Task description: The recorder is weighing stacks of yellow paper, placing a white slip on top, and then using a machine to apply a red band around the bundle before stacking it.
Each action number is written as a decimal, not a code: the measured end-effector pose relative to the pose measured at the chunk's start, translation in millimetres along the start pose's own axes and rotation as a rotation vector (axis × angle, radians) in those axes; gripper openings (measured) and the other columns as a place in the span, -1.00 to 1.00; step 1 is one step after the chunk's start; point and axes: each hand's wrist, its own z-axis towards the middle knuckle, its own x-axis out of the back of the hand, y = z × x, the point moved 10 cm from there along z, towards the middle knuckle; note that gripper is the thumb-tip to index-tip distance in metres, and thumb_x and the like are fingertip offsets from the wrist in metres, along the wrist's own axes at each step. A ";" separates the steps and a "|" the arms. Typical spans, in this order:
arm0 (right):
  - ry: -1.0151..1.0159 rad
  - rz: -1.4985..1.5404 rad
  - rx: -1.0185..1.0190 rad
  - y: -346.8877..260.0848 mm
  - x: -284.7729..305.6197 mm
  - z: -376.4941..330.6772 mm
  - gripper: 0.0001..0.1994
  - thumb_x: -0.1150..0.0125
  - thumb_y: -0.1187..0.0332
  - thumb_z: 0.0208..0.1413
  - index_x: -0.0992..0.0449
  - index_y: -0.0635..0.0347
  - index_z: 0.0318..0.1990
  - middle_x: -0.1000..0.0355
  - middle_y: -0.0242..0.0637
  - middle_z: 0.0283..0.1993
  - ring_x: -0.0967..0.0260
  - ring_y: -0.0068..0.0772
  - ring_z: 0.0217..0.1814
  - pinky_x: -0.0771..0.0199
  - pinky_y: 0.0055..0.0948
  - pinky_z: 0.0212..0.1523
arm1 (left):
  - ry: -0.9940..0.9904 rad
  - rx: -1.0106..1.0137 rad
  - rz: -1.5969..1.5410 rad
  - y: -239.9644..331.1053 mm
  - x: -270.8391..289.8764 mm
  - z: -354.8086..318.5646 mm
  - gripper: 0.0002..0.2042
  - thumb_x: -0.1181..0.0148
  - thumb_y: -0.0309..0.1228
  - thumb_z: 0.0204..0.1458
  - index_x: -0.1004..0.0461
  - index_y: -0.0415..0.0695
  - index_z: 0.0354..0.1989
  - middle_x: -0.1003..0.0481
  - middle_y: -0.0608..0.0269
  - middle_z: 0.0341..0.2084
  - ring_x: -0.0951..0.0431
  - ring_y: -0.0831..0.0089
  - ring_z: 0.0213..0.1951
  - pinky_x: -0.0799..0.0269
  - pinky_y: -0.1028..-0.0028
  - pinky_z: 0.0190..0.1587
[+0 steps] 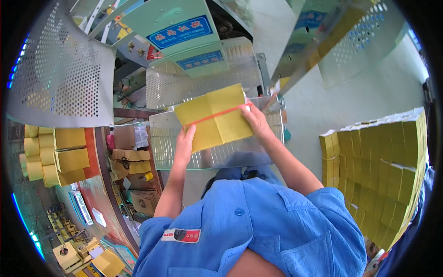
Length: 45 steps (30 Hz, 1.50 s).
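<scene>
While a pale green machine [184, 41] with perforated metal guards fills the upper view, a big block of stacked yellow paper bundles [383, 171] stands to the person's right and smaller yellow stacks [55, 157] sit on a shelf to the left. Over the perforated metal worktop [203, 154], both hands hold up one yellow paper bundle [214, 117]. The left hand [184, 143] has its fingers clamped on the lower edge; the right hand [256, 122] grips the right edge, fingers closed on it and seemingly hooking a thin red rubber band [217, 115] across the middle. Best done, I judge, by keeping the sheets squared and the band centred and flat.
</scene>
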 end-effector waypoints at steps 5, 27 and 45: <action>0.143 -0.757 -0.020 -2.8 20.2 -77.5 -0.57 -0.05 0.01 0.20 -0.54 0.22 -0.10 -0.53 -0.09 -0.32 -0.50 -0.30 -0.31 -0.46 -0.31 -0.18 | -0.169 0.221 1.165 -22.8 64.5 -50.8 -0.58 0.06 -0.09 0.27 -0.53 -0.23 -0.14 -0.60 0.12 -0.34 -0.59 0.20 -0.32 -0.48 0.36 -0.17; 0.539 -0.139 -0.189 70.7 33.1 -130.3 -0.59 0.01 0.10 0.27 -0.56 0.28 -0.03 -0.56 -0.21 -0.16 -0.49 -0.45 -0.17 -0.50 -0.39 -0.15 | -0.307 0.334 -0.044 -83.7 49.1 6.1 -0.50 0.08 -0.06 0.26 -0.35 -0.28 0.13 -0.47 0.11 0.00 -0.53 0.29 -0.02 -0.48 0.31 0.01; 0.787 0.862 0.173 173.2 144.7 -472.5 -0.63 -0.02 0.15 0.27 -0.43 0.19 0.09 -0.46 -0.31 -0.02 -0.41 -0.51 -0.01 -0.43 -0.43 0.01 | -0.965 -0.105 0.479 -93.0 -185.7 -292.3 -0.63 0.07 -0.22 0.26 -0.34 -0.21 0.11 -0.44 0.11 -0.02 -0.48 0.33 -0.04 -0.44 0.38 -0.04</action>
